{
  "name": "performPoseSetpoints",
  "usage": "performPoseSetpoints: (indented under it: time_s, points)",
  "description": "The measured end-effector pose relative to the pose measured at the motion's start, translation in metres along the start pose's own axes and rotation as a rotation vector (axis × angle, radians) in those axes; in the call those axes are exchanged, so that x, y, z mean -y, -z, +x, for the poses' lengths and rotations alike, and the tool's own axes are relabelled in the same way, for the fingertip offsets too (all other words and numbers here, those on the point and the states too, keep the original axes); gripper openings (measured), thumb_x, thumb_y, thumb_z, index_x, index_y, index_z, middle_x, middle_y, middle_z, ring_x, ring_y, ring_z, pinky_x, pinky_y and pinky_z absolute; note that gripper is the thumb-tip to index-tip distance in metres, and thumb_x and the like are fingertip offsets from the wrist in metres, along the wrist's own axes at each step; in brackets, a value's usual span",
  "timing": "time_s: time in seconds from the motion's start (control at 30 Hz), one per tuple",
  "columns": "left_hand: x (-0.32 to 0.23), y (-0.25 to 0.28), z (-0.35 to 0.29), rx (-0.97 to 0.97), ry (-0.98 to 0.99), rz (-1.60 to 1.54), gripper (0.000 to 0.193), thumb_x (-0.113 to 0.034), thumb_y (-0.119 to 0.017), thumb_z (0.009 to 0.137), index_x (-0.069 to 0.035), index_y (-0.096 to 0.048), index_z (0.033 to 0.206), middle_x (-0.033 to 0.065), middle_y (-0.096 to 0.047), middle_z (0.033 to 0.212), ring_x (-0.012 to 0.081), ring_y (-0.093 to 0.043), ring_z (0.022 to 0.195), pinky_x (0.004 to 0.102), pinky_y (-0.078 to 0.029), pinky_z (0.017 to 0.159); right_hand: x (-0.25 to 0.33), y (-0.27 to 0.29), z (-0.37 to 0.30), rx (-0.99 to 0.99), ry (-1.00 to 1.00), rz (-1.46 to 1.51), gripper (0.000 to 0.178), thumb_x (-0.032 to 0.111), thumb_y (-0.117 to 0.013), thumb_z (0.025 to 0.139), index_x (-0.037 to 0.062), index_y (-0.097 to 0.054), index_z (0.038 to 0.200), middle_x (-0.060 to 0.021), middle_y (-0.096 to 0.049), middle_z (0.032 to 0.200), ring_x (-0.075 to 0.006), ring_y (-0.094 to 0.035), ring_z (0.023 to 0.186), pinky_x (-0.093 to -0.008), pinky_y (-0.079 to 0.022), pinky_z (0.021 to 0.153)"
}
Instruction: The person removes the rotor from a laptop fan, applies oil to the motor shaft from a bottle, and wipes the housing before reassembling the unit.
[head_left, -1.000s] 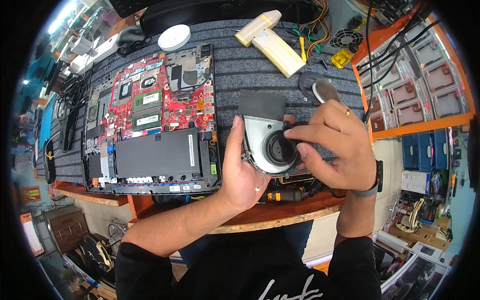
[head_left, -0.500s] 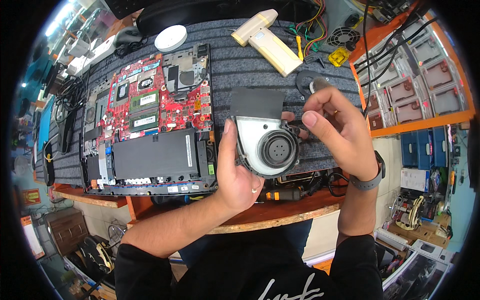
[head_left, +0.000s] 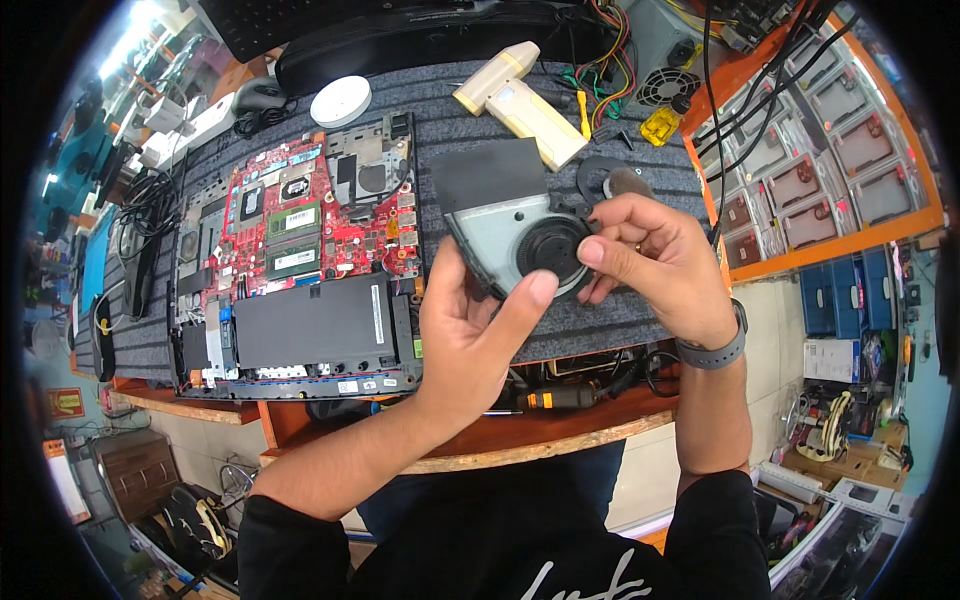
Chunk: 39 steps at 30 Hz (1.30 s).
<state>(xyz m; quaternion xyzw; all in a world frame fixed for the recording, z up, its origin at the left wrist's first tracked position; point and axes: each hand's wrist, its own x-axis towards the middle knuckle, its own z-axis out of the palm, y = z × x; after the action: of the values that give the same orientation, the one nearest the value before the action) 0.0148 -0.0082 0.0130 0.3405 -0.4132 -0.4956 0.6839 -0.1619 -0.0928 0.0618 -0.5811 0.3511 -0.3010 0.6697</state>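
Note:
A laptop cooling fan (head_left: pixel 490 225) with a silver-grey housing, a round black rotor and a dark flap is held up over the mat. My left hand (head_left: pixel 465 340) grips it from below, thumb across the front beside the rotor and fingers behind. At the fan's right edge, my right hand (head_left: pixel 672 265) pinches with the thumb in front; its other fingertips are partly hidden. To the left lies an opened laptop base (head_left: pixel 403 385), showing a red circuit board (head_left: pixel 345 250), green memory sticks (head_left: pixel 292 221) and a black battery (head_left: pixel 305 325).
Beyond the fan lie a cream-and-yellow handheld blower-shaped tool (head_left: pixel 535 115), a white round disc (head_left: pixel 340 101) and a dark ring-shaped piece (head_left: pixel 592 178). A brownish fuzzy round pad (head_left: pixel 628 183) sits by my right hand. Below the mat's edge are a black-and-orange screwdriver (head_left: pixel 565 396) and cables.
The fan has risen up and left and tilted. My left thumb has come over its front face. My right hand has moved from beside the fan onto its right edge.

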Motion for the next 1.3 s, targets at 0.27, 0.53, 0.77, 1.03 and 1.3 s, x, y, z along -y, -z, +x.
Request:
performPoseSetpoints:
  time_s: [0.27,0.53,0.77,1.03,1.3]
  points:
    - [-0.001,0.0,0.004,-0.04,0.069,0.035,0.034,-0.007,-0.069,0.094,0.0,-0.054,0.124,0.0082,-0.066,0.116,0.0113,-0.062,0.105,0.0279,-0.05,0.092,-0.002,-0.002,-0.003,0.014,0.083,-0.082,0.025,0.012,-0.076,0.089,0.0003,-0.061,0.105,-0.001,-0.066,0.079,-0.0062,-0.064,0.071,-0.0206,-0.052,0.062]
    - [-0.003,-0.001,0.001,-0.014,0.093,0.054,0.037,-0.004,-0.069,0.093,-0.001,-0.053,0.127,0.0088,-0.065,0.118,0.0122,-0.062,0.109,0.0283,-0.05,0.094,-0.006,-0.003,-0.003,-0.011,0.102,-0.062,0.024,0.012,-0.077,0.089,0.0011,-0.06,0.103,0.0022,-0.062,0.08,-0.0025,-0.06,0.073,-0.0189,-0.049,0.062]
    - [0.001,-0.003,-0.001,0.001,0.103,-0.002,0.032,-0.009,-0.064,0.098,0.0,-0.053,0.127,0.0082,-0.063,0.12,0.0132,-0.061,0.112,0.0287,-0.049,0.097,-0.009,-0.006,-0.002,-0.059,0.152,-0.118,0.02,0.013,-0.077,0.09,0.0024,-0.062,0.097,0.0055,-0.058,0.08,0.0,-0.053,0.07,-0.0172,-0.04,0.061]
    - [-0.004,-0.002,0.001,-0.105,0.257,-0.076,0.041,-0.034,-0.044,0.108,0.001,-0.054,0.126,0.0124,-0.066,0.118,0.0214,-0.069,0.104,0.0393,-0.062,0.086,-0.003,-0.013,0.003,-0.335,0.546,-0.734,0.031,0.011,-0.077,0.082,0.0024,-0.066,0.11,-0.0053,-0.057,0.083,-0.0143,-0.057,0.074,-0.0273,-0.045,0.065]
    - [-0.001,0.002,0.001,-0.171,0.327,-0.085,0.042,-0.037,-0.043,0.108,0.0,-0.057,0.121,0.0119,-0.067,0.111,0.0201,-0.07,0.098,0.0363,-0.062,0.084,0.005,-0.007,-0.002,0.079,0.775,-0.905,0.015,0.013,-0.073,0.079,0.0037,-0.07,0.091,-0.0088,-0.054,0.079,-0.0252,-0.054,0.072,-0.0356,-0.041,0.064]
